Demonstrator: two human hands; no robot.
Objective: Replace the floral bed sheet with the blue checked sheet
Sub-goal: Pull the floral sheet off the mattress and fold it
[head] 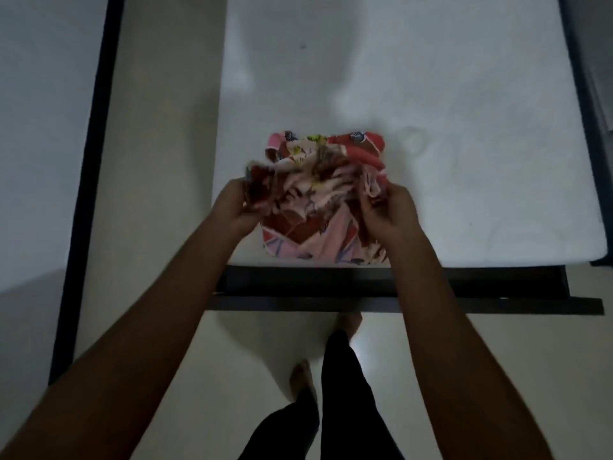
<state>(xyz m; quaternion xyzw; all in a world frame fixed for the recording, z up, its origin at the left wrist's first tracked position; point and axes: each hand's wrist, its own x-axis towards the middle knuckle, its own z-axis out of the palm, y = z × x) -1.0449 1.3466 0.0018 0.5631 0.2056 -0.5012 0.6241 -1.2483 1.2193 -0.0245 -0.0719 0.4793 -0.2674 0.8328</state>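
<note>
- Floral sheet (323, 197): bunched into a bundle, at near edge of bare mattress (431, 94).
- Left hand (234, 204) and right hand (389, 210) each grip a side of the bundle.
- Risk: loose folds may spill off the edge if grip is uneven.
- Blue checked sheet: not in view.

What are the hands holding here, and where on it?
The bunched floral sheet: left hand grips its left edge, right hand its right edge.

left hand (232, 204): grips floral sheet (315, 224) | right hand (391, 212): grips same sheet | both arms outstretched forward
</note>
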